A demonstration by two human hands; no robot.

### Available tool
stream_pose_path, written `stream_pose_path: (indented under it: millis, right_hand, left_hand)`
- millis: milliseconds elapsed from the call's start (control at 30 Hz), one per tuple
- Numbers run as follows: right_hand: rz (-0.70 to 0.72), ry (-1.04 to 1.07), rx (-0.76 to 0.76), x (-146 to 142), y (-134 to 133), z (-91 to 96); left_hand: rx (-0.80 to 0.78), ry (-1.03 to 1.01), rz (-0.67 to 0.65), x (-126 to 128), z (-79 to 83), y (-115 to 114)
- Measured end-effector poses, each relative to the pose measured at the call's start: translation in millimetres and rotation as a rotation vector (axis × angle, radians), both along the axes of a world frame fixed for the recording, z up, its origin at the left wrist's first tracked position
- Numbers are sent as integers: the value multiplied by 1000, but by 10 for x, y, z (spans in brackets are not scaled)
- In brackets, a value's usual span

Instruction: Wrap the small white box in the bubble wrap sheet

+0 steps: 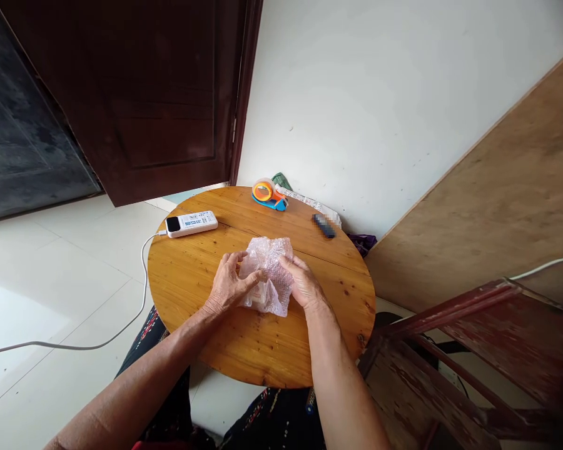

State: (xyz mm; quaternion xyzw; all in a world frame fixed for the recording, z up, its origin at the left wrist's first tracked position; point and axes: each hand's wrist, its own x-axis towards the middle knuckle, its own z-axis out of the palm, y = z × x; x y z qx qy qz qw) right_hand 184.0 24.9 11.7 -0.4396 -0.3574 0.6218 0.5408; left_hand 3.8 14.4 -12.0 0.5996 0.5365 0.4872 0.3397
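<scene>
A crumpled bundle of clear bubble wrap [269,265] lies in the middle of a small round wooden table [216,337], with something pale wrapped inside that I cannot make out. My left hand [228,284] grips the bundle's left side, thumb pressed across its front. My right hand [304,281] holds the right side, fingers curled against the wrap. Both hands rest low on the tabletop.
A white power strip [191,223] with a cable trailing to the floor lies at the table's back left. An orange and blue tape dispenser [268,194] and a small dark device [323,225] sit near the wall. A red wooden chair [473,350] stands at the right.
</scene>
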Motion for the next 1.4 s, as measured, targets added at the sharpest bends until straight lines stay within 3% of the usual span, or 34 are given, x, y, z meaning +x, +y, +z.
stream_pose_path:
  millis: [167, 233, 467, 633, 733, 833, 900, 1033, 1200, 1400]
  right_hand:
    - [12, 53, -15, -3, 1, 19]
    - [4, 58, -15, 11, 6, 14]
    - [102, 41, 41, 17, -30, 24]
    - [106, -31, 76, 31, -30, 8]
    - [27, -123, 125, 59, 17, -29]
    - [-188, -298, 163, 114, 84, -77]
    - [-312, -394, 181, 162, 127, -117]
    - [-431, -563, 195, 241, 185, -221]
    - [-460, -791, 179, 275, 206, -297]
    - [-457, -1102, 143, 282, 140, -206]
  left_hand:
    - [-181, -396, -12, -3, -15, 73]
    - [-215, -458, -15, -19, 6, 77]
    - [0, -70, 51, -21, 55, 29]
    - [63, 95, 66, -19, 237, 114]
    - [-82, -12, 20, -93, 384, 284]
    - [-253, -370, -61, -177, 481, 499]
    - [-337, -452, -47, -209, 488, 627]
    - [-353, -404, 1, -227, 348, 750]
    - [-320, -334, 23, -260, 129, 704]
    - [-76, 290, -16, -228, 114, 666]
